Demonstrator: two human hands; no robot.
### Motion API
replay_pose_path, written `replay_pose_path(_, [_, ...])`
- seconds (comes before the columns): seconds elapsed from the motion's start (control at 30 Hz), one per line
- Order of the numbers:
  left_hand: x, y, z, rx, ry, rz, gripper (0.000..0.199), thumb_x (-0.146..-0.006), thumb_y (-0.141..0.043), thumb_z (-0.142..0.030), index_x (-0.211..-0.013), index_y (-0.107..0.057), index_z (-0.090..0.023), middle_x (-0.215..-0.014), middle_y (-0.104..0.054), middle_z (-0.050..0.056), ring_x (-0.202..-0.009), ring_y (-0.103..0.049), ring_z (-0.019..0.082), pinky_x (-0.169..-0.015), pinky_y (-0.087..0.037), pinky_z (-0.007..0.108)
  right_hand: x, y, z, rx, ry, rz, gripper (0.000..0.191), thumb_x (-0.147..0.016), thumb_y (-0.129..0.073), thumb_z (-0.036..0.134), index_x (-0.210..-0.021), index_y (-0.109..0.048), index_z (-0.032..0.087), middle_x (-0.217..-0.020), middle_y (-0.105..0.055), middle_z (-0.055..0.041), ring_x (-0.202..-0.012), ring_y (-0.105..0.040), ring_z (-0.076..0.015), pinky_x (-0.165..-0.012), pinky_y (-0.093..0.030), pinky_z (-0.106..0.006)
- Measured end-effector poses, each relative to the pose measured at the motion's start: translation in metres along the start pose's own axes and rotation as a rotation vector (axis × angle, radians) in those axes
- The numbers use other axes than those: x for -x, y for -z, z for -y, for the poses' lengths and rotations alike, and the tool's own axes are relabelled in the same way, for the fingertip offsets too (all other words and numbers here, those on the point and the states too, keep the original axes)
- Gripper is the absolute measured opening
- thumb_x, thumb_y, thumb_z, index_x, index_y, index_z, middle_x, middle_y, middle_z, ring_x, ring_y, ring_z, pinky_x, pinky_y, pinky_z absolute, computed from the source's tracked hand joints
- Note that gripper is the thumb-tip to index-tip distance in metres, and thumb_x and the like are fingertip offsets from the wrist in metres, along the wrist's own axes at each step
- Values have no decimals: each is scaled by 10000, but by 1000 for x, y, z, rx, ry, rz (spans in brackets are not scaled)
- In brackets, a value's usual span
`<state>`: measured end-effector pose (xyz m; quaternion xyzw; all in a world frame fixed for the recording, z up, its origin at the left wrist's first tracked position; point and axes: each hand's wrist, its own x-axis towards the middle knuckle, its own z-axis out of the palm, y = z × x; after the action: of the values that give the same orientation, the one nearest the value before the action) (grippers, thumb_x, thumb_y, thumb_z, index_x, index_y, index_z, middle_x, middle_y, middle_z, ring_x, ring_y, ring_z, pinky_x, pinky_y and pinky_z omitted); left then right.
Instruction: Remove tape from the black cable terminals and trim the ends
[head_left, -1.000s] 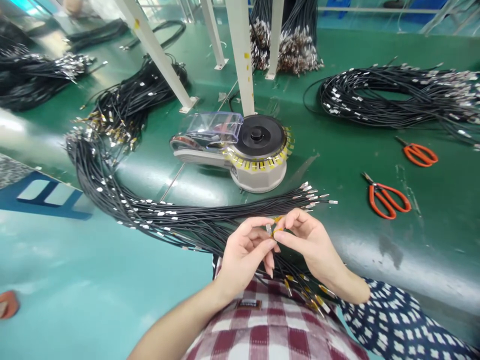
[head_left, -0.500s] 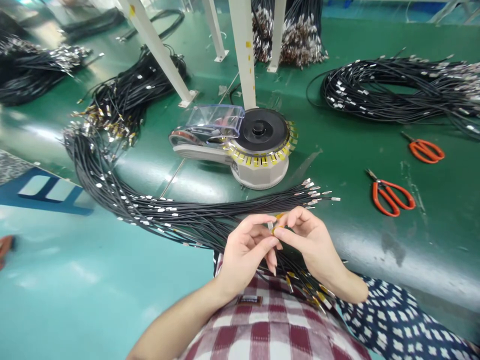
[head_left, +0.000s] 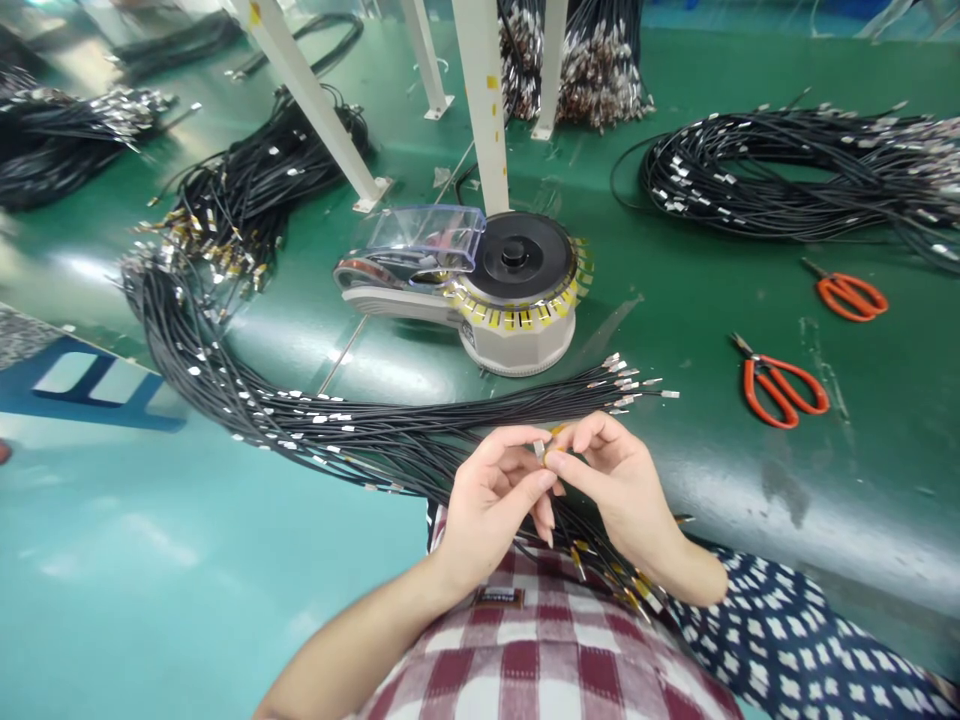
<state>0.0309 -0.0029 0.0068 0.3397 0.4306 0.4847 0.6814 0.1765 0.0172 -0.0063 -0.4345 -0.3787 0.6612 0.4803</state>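
Observation:
My left hand (head_left: 499, 500) is closed, its fingertips pinching a cable end with a small silvery connector (head_left: 539, 449). Touching the same end from the right, my right hand (head_left: 619, 485) pinches a small piece of amber tape (head_left: 556, 431) between thumb and fingers. Below my hands, in my lap, lie cable ends with amber tape (head_left: 581, 562). Just beyond my hands a long bundle of black cables (head_left: 390, 415) runs along the table edge. Past that bundle stands a round tape dispenser (head_left: 517, 345) with yellow pieces around its rim.
Two red-handled cutters (head_left: 784, 388) (head_left: 853, 297) lie on the green table (head_left: 675, 330) at the right. A coiled cable bundle (head_left: 720, 220) is behind them. More bundles (head_left: 262, 165) lie at the left. White posts (head_left: 484, 110) rise behind the dispenser.
My hands keep almost the same pose at the connector. The whole view has shifted slightly, and the orange object at the far left edge has mostly left the picture.

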Motion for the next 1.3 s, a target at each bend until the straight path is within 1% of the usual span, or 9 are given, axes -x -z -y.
replay_pose_path(0.13, [0,1,4,20,-28,-3,226,-884,-682,-224,-1086,-591,-177,-714,-667,-14,-438,-615,93,-397,-547,195,2,-3,-1,26,39,-37,275,-795,-784,231,-749,-513,227,-762,-644,42,-651,-560,-117,-669,-432,-302])
replay_pose_path(0.27, [-2,3,6,67,-29,7,150,-929,-624,-246,-1060,-630,-172,-701,-662,-6,-411,-597,87,-361,-521,182,2,-4,0,9,39,-9,253,-813,-773,237,-773,-523,233,-736,-636,59,-619,-553,-108,-711,-440,-314])
replay_pose_path(0.5, [-4,8,8,93,-10,37,169,-939,-614,-240,-1089,-649,-172,-717,-674,8,-436,-610,92,-367,-530,179,1,7,-2,101,34,10,148,-830,-758,283,-828,-617,235,-835,-667,17,-814,-610,-152,-807,-459,-326])
replay_pose_path(0.67, [-5,8,6,91,14,43,197,-928,-628,-271,-1096,-637,-168,-717,-673,6,-433,-600,90,-365,-523,181,0,9,1,148,50,-9,129,-830,-754,292,-831,-638,236,-839,-668,14,-827,-613,-155,-816,-467,-314])
replay_pose_path(0.77, [-5,6,3,69,59,27,279,-869,-704,-271,-1107,-594,-176,-716,-681,-1,-427,-589,90,-370,-519,188,0,8,4,151,51,-24,132,-825,-757,296,-819,-639,235,-826,-670,10,-809,-615,-159,-803,-474,-316])
replay_pose_path(0.83, [-5,5,2,66,104,-3,341,-788,-785,-249,-1041,-565,-183,-690,-680,-17,-404,-567,85,-357,-501,183,0,8,5,154,54,-32,144,-811,-768,285,-811,-633,235,-811,-674,11,-794,-619,-160,-793,-479,-317])
replay_pose_path(0.9, [-6,5,2,75,155,-26,337,-730,-828,-239,-910,-551,-171,-648,-669,-24,-382,-541,74,-341,-471,171,0,8,5,162,59,-40,158,-795,-781,272,-804,-628,233,-798,-677,13,-785,-627,-160,-788,-485,-315])
replay_pose_path(1.03, [-8,5,2,109,235,-46,299,-707,-837,-255,-716,-565,-131,-608,-678,12,-382,-528,66,-338,-431,157,-1,8,4,159,69,-51,176,-772,-799,257,-800,-627,233,-772,-680,25,-762,-644,-148,-779,-497,-301])
replay_pose_path(1.3, [-8,1,-1,153,260,-87,332,-644,-870,-304,-669,-594,-121,-622,-716,58,-404,-506,58,-360,-345,141,-3,5,7,102,8,-46,248,-738,-822,266,-837,-596,236,-724,-739,23,-713,-700,-167,-789,-525,-342])
